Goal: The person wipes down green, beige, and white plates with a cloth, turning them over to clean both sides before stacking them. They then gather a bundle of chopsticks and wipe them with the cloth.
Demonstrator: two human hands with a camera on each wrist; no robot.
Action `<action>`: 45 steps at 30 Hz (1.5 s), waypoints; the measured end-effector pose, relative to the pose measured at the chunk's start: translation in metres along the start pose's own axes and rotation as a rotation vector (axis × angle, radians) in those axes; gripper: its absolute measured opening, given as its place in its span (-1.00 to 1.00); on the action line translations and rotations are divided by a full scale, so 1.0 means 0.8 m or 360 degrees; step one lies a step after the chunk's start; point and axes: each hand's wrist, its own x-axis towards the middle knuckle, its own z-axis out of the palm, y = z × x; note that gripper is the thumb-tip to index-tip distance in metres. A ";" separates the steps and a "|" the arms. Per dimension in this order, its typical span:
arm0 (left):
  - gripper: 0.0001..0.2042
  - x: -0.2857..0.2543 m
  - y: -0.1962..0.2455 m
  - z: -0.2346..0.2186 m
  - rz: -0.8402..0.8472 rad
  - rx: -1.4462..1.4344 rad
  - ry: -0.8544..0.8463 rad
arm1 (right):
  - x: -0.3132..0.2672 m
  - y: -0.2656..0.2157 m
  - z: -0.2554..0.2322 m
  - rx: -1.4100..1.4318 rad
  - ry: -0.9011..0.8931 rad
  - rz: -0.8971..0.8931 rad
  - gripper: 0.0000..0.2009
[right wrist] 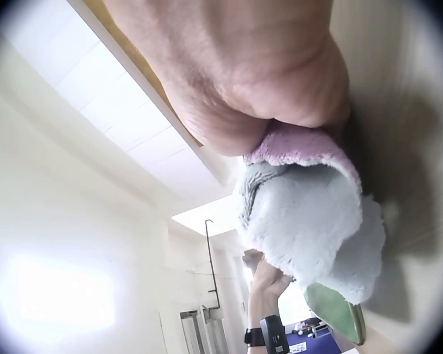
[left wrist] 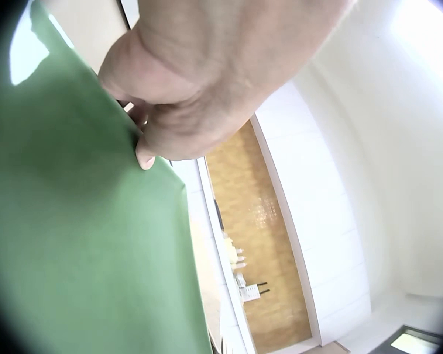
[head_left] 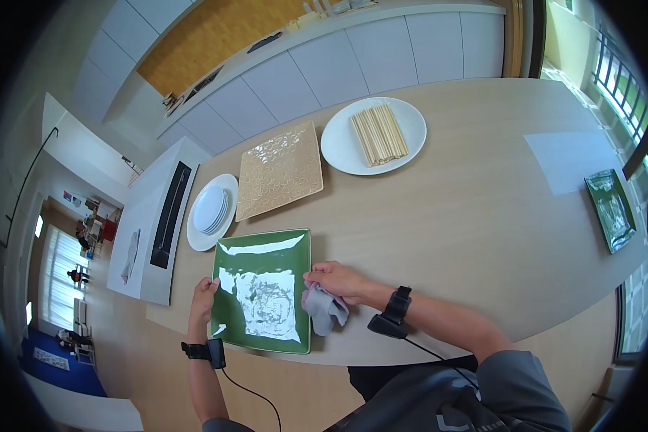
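A square, glossy green plate [head_left: 263,288] is at the near side of the table. My left hand [head_left: 203,297] grips its left edge, and the left wrist view shows the fingertips at the rim of the green plate [left wrist: 81,221]. At the opposite edge, my right hand [head_left: 338,282] holds a bunched cloth [head_left: 325,311], grey with a pink-purple side. In the right wrist view the cloth [right wrist: 303,214] hangs in folds from below the fingers, partly covering the plate. The right fingertips are right at the plate's rim in the head view.
Behind the green plate are a stack of white plates [head_left: 210,209], a square tan patterned plate [head_left: 281,173] and a white oval platter [head_left: 336,147] bearing a bundle of sticks [head_left: 379,135]. A smaller green dish [head_left: 610,209] lies near the table's right edge, beside a pale sheet [head_left: 565,160].
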 end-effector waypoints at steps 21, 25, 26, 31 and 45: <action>-0.80 -0.069 0.213 0.412 -0.0016 -0.0220 -0.1020 | -0.320 -0.175 -0.291 -0.0139 0.1051 -0.0367 -0.79; -0.75 -0.066 0.218 0.431 0.0018 -0.0108 -0.1070 | -0.336 -0.188 -0.302 -0.0126 0.1051 -0.0354 -0.77; -0.75 -0.068 0.220 0.435 0.0014 -0.0109 -0.1065 | -0.336 -0.189 -0.305 -0.0127 0.1045 -0.0350 -0.77; -0.74 -0.078 0.229 0.445 0.0013 -0.0072 -0.1030 | -0.328 -0.181 -0.332 -0.0275 0.1042 -0.0429 -0.76; -0.73 -0.071 0.230 0.450 0.0103 0.0079 -0.1054 | -0.330 -0.182 -0.340 -0.0300 0.1061 -0.0384 -0.78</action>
